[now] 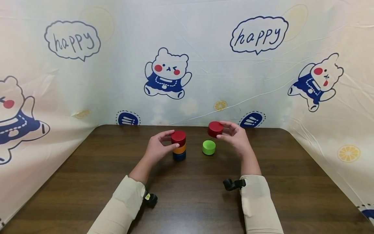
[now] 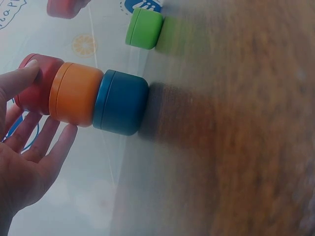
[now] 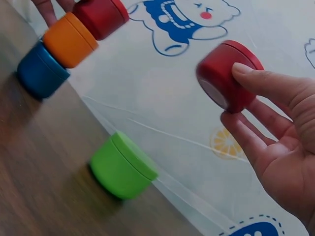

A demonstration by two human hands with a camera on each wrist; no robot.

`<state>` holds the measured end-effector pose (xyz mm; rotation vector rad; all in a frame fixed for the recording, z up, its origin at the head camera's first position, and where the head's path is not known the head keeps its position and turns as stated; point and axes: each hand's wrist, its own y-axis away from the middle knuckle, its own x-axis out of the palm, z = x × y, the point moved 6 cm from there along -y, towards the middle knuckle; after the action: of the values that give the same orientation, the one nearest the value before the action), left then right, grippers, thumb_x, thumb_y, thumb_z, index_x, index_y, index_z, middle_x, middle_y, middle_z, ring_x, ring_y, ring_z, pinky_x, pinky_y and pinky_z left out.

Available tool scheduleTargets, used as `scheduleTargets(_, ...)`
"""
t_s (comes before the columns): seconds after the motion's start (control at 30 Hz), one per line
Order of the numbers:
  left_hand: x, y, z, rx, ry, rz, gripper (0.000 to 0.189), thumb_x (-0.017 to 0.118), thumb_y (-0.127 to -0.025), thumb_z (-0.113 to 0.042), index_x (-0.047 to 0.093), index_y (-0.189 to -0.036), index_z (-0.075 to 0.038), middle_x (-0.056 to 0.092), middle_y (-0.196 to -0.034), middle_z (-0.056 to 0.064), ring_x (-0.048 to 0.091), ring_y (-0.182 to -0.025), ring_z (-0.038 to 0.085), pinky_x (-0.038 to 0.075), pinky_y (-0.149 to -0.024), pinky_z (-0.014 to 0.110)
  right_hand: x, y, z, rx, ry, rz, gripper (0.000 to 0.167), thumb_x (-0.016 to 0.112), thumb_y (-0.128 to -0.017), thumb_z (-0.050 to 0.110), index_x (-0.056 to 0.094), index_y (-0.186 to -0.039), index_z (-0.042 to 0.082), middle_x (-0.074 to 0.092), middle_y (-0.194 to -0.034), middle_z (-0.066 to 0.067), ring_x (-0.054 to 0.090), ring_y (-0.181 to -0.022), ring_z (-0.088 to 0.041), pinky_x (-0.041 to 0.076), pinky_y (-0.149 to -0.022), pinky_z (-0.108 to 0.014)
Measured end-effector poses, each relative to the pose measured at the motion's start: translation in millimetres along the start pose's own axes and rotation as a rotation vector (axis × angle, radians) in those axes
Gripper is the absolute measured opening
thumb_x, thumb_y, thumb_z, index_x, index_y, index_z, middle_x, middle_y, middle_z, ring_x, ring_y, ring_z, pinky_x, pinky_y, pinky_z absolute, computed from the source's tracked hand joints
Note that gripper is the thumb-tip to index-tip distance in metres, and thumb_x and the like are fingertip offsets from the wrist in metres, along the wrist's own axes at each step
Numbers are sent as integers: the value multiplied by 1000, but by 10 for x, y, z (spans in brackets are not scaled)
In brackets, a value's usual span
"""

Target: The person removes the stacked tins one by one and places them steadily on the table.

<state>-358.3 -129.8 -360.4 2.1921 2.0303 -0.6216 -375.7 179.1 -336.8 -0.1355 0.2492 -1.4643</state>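
On the left stands a stack of small round lidded jars: a blue jar (image 2: 120,102) at the bottom, an orange jar (image 2: 76,93) in the middle and a red jar (image 1: 178,137) on top. My left hand (image 1: 157,148) grips that top red jar between thumb and fingers, the lower fingers lying close to the orange one. My right hand (image 1: 235,138) pinches a second red jar (image 3: 229,76), held tilted in the air. Below it a green jar (image 1: 208,148) sits upright on the table, touched by neither hand.
The brown wooden table (image 1: 187,201) runs back to a printed cloth backdrop (image 1: 204,78) with bears and lemon slices. Black straps with small mounts (image 1: 233,184) are on both wrists.
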Motion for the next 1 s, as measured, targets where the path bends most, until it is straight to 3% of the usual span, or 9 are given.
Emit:
scheduleTargets(0.43,-5,-1,3,-8,-1,-4,59,81,-81,-26,59,-135,-20,58,-133,5,54,-122,29,52,-92,47,-203,26,-112,-33,-11,58,53,73,-83,-6,57,-133,5,60,-129,-7,59,-112,-23,53,-88,-27)
scheduleTargets(1.0,-1,-6,9,-21,-2,-2,58,81,-81,-27,59,-135,-24,58,-133,5,54,-121,27,52,-92,46,-455,66,-331,68,96,47,59,75,-84,3,52,-138,4,53,-137,-17,53,-118,-28,51,-89,-23)
